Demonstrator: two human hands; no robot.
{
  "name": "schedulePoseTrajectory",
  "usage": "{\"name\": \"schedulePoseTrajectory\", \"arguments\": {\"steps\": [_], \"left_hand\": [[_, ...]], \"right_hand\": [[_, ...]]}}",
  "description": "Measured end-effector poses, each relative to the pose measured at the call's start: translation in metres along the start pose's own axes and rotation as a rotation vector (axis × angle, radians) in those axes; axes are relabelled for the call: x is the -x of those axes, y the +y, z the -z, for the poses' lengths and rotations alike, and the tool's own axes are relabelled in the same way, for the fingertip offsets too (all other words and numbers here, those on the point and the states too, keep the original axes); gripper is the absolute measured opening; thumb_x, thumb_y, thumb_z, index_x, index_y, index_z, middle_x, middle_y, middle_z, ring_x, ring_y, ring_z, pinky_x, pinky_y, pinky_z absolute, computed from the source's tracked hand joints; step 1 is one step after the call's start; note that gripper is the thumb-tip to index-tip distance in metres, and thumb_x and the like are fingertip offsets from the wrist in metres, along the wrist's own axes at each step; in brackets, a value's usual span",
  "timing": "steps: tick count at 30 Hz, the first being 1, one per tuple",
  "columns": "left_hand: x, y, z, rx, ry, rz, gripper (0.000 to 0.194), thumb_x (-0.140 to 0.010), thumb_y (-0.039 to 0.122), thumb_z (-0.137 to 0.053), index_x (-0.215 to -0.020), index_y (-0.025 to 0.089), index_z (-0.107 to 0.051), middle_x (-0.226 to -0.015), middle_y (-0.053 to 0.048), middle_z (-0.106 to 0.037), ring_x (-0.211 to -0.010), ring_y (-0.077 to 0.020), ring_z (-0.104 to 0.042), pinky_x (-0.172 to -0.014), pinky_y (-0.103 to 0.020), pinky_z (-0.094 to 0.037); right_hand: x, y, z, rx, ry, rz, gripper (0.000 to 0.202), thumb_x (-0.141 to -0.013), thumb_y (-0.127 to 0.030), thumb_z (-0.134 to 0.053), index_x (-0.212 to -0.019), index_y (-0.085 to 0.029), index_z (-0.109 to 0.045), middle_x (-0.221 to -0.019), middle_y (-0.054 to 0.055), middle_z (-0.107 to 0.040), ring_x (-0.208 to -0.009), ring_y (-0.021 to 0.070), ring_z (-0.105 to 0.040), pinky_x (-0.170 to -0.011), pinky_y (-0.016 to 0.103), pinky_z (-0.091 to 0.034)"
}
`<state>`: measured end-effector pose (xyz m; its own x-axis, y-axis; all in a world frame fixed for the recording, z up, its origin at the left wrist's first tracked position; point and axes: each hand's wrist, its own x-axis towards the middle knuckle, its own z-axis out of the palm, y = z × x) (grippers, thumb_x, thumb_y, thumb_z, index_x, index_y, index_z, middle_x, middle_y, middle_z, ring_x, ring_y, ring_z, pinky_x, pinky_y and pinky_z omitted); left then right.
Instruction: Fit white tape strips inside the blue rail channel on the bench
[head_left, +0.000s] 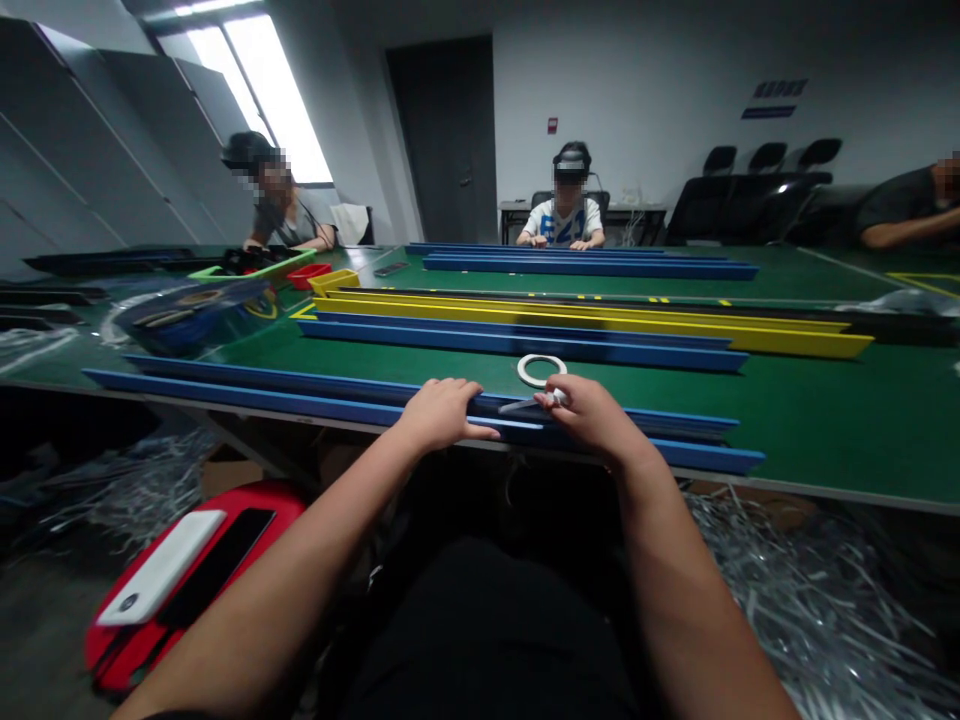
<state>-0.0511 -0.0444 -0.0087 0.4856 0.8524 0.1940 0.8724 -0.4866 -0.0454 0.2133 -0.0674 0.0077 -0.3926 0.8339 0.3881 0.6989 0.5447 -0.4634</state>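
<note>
A long blue channel (247, 392) with a dark inside lies along the table's near edge. My left hand (442, 412) rests over its near wall, fingers curled across it and thumb stretched along the front. Pinched between the fingers of my right hand (592, 410) is a thin whitish strip (517, 405), possibly tape, which points left over the channel's dark inside. My right hand is closed, and its fingertips are partly hidden. Just beyond it a white tape roll (541, 371) lies flat on the green table (810, 420).
More blue channels (525, 345) and yellow channels (600, 312) lie farther back. Red (309, 276) and yellow bins stand at left beside a plastic-wrapped bundle (202, 315). Shredded strips (810, 600) heap below the table. A red stool (247, 500) holds a white device. Other people sit around.
</note>
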Motion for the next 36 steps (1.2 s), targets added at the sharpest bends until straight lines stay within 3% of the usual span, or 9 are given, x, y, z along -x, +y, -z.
{"name": "schedulePoseTrajectory", "arguments": {"steps": [2, 5, 8, 15, 19, 23, 30, 33, 36], "left_hand": [[0.007, -0.019, 0.001, -0.012, -0.017, 0.014, 0.082, -0.069, 0.085, -0.052, -0.123, 0.023, -0.058, -0.116, -0.01, -0.067, -0.11, -0.0301, -0.06, -0.093, -0.04, -0.041], [0.015, -0.037, 0.002, -0.024, -0.017, 0.013, 0.084, -0.068, 0.085, -0.052, -0.125, 0.023, -0.058, -0.118, -0.01, -0.066, -0.111, -0.0297, -0.06, -0.094, -0.039, -0.041], [0.018, -0.041, 0.001, -0.036, 0.007, 0.008, 0.085, -0.069, 0.086, -0.051, -0.125, 0.023, -0.058, -0.117, -0.01, -0.066, -0.11, -0.029, -0.06, -0.094, -0.038, -0.041], [0.021, -0.037, -0.003, -0.061, 0.06, 0.009, 0.081, -0.07, 0.085, -0.051, -0.123, 0.023, -0.059, -0.113, -0.009, -0.068, -0.105, -0.0282, -0.061, -0.092, -0.038, -0.041], [0.022, -0.038, -0.003, -0.06, 0.076, 0.01, 0.081, -0.071, 0.085, -0.049, -0.122, 0.023, -0.059, -0.111, -0.008, -0.068, -0.105, -0.0281, -0.062, -0.092, -0.038, -0.041], [0.023, -0.037, -0.004, -0.06, 0.089, 0.008, 0.082, -0.07, 0.085, -0.051, -0.122, 0.022, -0.06, -0.111, -0.009, -0.068, -0.103, -0.0281, -0.062, -0.091, -0.038, -0.042], [0.023, -0.036, -0.004, -0.066, 0.092, 0.002, 0.081, -0.071, 0.084, -0.051, -0.123, 0.023, -0.06, -0.112, -0.008, -0.068, -0.102, -0.0275, -0.062, -0.091, -0.037, -0.042], [0.023, -0.037, -0.005, -0.074, 0.1, 0.0, 0.082, -0.071, 0.085, -0.049, -0.123, 0.023, -0.06, -0.111, -0.008, -0.068, -0.102, -0.0275, -0.062, -0.09, -0.037, -0.042], [0.023, -0.037, -0.005, -0.079, 0.106, 0.002, 0.082, -0.071, 0.085, -0.049, -0.123, 0.023, -0.06, -0.11, -0.008, -0.068, -0.101, -0.0277, -0.062, -0.09, -0.038, -0.042]], "right_hand": [[-0.001, 0.004, -0.007, -0.036, -0.017, -0.009, 0.014, -0.089, -0.027, -0.052, -0.09, -0.021, -0.065, -0.084, 0.004, -0.068, -0.074, 0.0153, -0.056, -0.067, 0.027, -0.037], [-0.002, 0.008, -0.019, -0.105, -0.008, 0.0, 0.031, -0.078, -0.008, -0.051, -0.101, -0.021, -0.067, -0.1, 0.006, -0.071, -0.09, 0.0173, -0.061, -0.081, 0.028, -0.042], [-0.003, 0.012, -0.026, -0.144, 0.021, 0.023, 0.039, -0.074, -0.002, -0.046, -0.102, -0.02, -0.067, -0.102, 0.006, -0.07, -0.095, 0.0169, -0.061, -0.087, 0.029, -0.044], [-0.005, 0.012, -0.032, 0.04, 0.003, 0.034, 0.034, -0.08, -0.011, -0.048, -0.11, -0.018, -0.063, -0.102, 0.009, -0.061, -0.095, 0.0191, -0.055, -0.087, 0.031, -0.042], [-0.004, 0.004, -0.031, 0.128, -0.009, 0.007, 0.016, -0.088, -0.032, -0.054, -0.097, -0.019, -0.06, -0.092, 0.006, -0.058, -0.079, 0.0168, -0.051, -0.073, 0.028, -0.039], [-0.003, 0.0, -0.029, 0.152, -0.027, 0.028, 0.026, -0.089, -0.045, -0.056, -0.081, -0.021, -0.055, -0.084, 0.004, -0.056, -0.072, 0.0142, -0.046, -0.066, 0.026, -0.033], [-0.003, 0.004, -0.029, 0.031, 0.008, -0.022, 0.011, -0.088, -0.028, -0.051, -0.092, -0.022, -0.059, -0.087, 0.004, -0.063, -0.075, 0.0152, -0.052, -0.067, 0.026, -0.035], [-0.003, 0.006, -0.029, -0.099, -0.003, -0.037, 0.03, -0.079, -0.014, -0.051, -0.106, -0.023, -0.058, -0.097, 0.004, -0.068, -0.084, 0.0157, -0.058, -0.074, 0.026, -0.039], [-0.003, 0.007, -0.028, -0.199, 0.001, -0.054, 0.031, -0.077, -0.011, -0.048, -0.104, -0.022, -0.058, -0.096, 0.003, -0.068, -0.086, 0.0156, -0.06, -0.077, 0.027, -0.041]]}}
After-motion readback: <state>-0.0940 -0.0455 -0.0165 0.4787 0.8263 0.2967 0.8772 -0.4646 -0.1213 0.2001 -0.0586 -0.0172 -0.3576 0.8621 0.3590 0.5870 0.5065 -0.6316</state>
